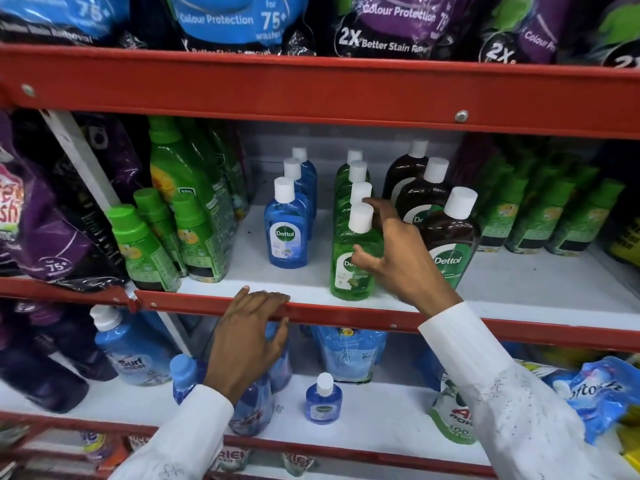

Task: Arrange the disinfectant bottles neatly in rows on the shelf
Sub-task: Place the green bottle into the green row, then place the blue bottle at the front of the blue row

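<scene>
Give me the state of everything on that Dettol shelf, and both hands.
blue Dettol bottles: upright, one row of three.
green Dettol bottles: upright, one row of four.
brown Dettol bottles: upright, one row of three.
small blue Dettol bottle: upright, on shelf below.
left hand: grips red shelf edge.
right hand: thumb on front green bottle; grip unclear.

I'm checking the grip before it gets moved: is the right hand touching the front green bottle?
Touching. Head view shows the right hand with its thumb laid on the front green bottle.
</scene>
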The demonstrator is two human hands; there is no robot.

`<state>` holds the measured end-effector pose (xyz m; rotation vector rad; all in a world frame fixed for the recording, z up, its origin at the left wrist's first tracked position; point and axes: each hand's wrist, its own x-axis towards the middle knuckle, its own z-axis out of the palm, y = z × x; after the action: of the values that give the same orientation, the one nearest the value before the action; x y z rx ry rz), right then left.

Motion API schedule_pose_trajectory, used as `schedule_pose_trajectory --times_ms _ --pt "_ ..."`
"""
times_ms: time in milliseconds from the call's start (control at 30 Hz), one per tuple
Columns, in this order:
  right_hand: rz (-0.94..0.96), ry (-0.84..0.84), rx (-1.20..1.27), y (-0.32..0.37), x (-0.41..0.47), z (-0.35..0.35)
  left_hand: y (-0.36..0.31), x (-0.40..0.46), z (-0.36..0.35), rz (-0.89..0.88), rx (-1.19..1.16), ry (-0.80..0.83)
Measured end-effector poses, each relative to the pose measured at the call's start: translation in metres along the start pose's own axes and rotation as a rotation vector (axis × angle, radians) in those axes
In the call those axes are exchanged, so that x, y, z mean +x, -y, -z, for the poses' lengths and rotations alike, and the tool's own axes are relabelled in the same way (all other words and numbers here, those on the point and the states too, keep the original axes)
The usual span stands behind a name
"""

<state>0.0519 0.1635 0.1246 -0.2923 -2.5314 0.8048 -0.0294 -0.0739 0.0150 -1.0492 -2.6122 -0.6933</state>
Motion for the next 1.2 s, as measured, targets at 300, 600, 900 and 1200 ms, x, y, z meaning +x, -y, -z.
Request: schedule_pose_trajectory --times_ms 300,600,900,1200 --pt "0.432 -0.398 0.066 -0.042 -0.101 -0.056 0.029 -0.008 0.010 -0.024 0.032 0.030" --pt "-0.115 0.627 -0.099 -0.093 -0.125 -0.169 0.030 -0.006 0.011 -0.017 -0.009 0.044" --pt "-0.074 0.414 -0.017 -0.061 -0.109 -0.146 0.066 -0.008 0.034 -0.080 0.060 0.125" --pt "0.119 -0.141 0.307 0.070 -0.052 -0.041 0.070 -0.007 0.027 -0.087 0.007 0.056"
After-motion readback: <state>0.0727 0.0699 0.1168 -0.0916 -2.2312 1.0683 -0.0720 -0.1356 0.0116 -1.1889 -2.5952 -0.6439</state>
